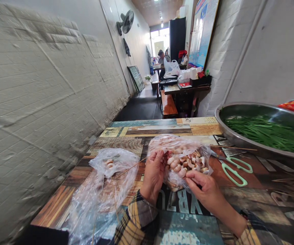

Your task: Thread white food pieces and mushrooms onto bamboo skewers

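The pale piece (pixel 182 173) apparently pinched by the right fingers (pixel 193 175) lies rightward of the left fingers (pixel 159 157), which grip a stick (pixel 129 168) (slanting off leftward).

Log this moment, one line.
left hand: at bag of pale pieces | right hand: at pieces | scissors: right of bag | basin: greens

The one view looks from the wearer's head, facing forward and down across the worktop (pixel 187 226), whose near part the frame cuts at six o'clock. It sits close above the left hand (pixel 153 175), at six, and the right hand (pixel 206 187), past four. Beyond, it faces down the room toward a bright opening (pixel 160 38) at twelve, with a wall (pixel 34 102) at nine.
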Demonstrator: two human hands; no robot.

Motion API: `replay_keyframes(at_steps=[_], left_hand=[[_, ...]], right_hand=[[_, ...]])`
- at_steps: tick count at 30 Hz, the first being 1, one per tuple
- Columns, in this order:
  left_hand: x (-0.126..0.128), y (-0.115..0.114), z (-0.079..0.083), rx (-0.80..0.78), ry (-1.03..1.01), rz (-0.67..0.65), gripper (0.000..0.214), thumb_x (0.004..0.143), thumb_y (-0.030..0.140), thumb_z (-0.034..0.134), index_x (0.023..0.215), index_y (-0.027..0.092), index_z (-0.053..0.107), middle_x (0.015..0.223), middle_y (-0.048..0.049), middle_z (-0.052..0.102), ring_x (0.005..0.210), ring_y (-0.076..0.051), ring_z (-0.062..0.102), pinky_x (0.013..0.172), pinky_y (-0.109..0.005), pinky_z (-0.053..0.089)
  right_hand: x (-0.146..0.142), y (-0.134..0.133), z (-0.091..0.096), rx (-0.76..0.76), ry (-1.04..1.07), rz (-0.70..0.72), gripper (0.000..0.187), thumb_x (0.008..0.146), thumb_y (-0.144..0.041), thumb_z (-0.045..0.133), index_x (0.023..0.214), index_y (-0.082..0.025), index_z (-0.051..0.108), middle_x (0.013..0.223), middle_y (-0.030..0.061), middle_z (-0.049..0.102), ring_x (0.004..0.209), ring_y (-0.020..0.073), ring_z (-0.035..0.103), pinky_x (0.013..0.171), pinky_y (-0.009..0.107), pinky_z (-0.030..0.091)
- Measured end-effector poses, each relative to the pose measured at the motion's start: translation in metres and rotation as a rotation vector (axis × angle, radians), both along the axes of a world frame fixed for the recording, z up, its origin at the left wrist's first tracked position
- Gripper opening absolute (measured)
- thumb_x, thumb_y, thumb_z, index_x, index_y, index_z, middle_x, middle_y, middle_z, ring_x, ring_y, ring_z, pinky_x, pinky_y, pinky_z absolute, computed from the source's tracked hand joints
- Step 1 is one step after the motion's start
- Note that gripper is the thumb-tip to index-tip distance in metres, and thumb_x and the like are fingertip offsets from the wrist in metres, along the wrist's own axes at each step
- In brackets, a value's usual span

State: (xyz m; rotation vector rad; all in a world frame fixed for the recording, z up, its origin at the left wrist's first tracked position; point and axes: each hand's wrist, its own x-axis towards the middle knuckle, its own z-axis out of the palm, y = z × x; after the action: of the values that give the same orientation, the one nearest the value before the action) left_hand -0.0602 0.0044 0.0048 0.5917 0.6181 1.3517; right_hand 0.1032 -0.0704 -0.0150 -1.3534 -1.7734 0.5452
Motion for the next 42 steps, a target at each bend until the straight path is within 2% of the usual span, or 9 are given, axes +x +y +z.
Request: replay_keyframes(at_steps=[5,12,16,24,29,34,38,42], left_hand=[[0.001,-0.002,0.0,0.013,0.035,0.004,0.025,0.066,0.034,0.084,0.076,0.016,0.07,0.082,-0.004,0.074,0.077,-0.013,0.065,0.072,-0.022,0.047],[0.002,0.0,-0.001,0.03,0.058,0.017,0.025,0.065,0.034,0.084,0.073,0.015,0.071,0.072,-0.0023,0.071,0.078,-0.014,0.066,0.073,-0.023,0.047],[0.001,0.0,-0.002,0.043,0.099,0.011,0.027,0.067,0.036,0.083,0.076,0.014,0.072,0.077,-0.0051,0.073,0.073,-0.012,0.064,0.069,-0.022,0.047],[0.001,-0.002,0.0,0.03,0.11,0.004,0.029,0.066,0.038,0.083,0.074,0.014,0.07,0.078,-0.0062,0.074,0.065,-0.011,0.06,0.062,-0.022,0.045],[0.001,-0.004,0.003,0.042,0.09,0.005,0.029,0.065,0.038,0.083,0.074,0.014,0.07,0.075,-0.0049,0.072,0.066,-0.011,0.061,0.063,-0.022,0.045],[0.002,-0.003,0.002,0.044,0.049,-0.024,0.029,0.065,0.037,0.083,0.074,0.015,0.066,0.069,-0.0009,0.067,0.059,-0.009,0.055,0.057,-0.021,0.041],[0.002,-0.002,-0.001,0.079,0.032,0.0,0.027,0.067,0.035,0.082,0.073,0.015,0.066,0.065,0.0025,0.061,0.058,-0.007,0.05,0.056,-0.019,0.039],[0.002,-0.002,-0.002,0.092,0.049,0.006,0.027,0.068,0.036,0.082,0.073,0.014,0.067,0.068,0.0015,0.062,0.061,-0.007,0.051,0.059,-0.019,0.04]], right_hand=[[-0.001,-0.001,0.001,0.012,0.006,0.004,0.023,0.09,-0.028,0.047,0.08,-0.019,0.066,0.073,0.0026,0.072,0.066,0.0164,0.066,0.06,0.024,0.048],[-0.002,-0.001,-0.001,0.064,0.004,-0.021,0.021,0.09,-0.028,0.047,0.079,-0.021,0.065,0.071,0.0024,0.072,0.064,0.0167,0.067,0.058,0.024,0.048],[-0.004,-0.001,-0.002,0.095,-0.012,-0.026,0.021,0.091,-0.026,0.047,0.079,-0.021,0.063,0.075,0.0029,0.073,0.067,0.0165,0.068,0.059,0.024,0.048],[-0.016,-0.004,0.002,0.191,-0.03,-0.061,0.022,0.092,-0.023,0.047,0.074,-0.022,0.06,0.067,0.0012,0.069,0.06,0.0148,0.064,0.057,0.023,0.047],[-0.021,-0.004,0.003,0.219,-0.031,-0.056,0.021,0.091,-0.022,0.047,0.075,-0.022,0.059,0.064,0.0001,0.067,0.058,0.0144,0.063,0.056,0.023,0.047],[-0.022,-0.002,0.004,0.2,-0.013,-0.072,0.021,0.092,-0.024,0.046,0.076,-0.022,0.06,0.068,0.0009,0.069,0.061,0.0154,0.066,0.058,0.024,0.048],[-0.024,0.0,0.001,0.161,0.002,-0.084,0.021,0.092,-0.026,0.047,0.075,-0.022,0.059,0.065,-0.0001,0.068,0.059,0.0154,0.065,0.057,0.024,0.047],[-0.027,-0.001,-0.001,0.16,0.018,-0.104,0.022,0.091,-0.028,0.047,0.074,-0.022,0.059,0.063,-0.0005,0.066,0.057,0.0151,0.063,0.056,0.024,0.046]])
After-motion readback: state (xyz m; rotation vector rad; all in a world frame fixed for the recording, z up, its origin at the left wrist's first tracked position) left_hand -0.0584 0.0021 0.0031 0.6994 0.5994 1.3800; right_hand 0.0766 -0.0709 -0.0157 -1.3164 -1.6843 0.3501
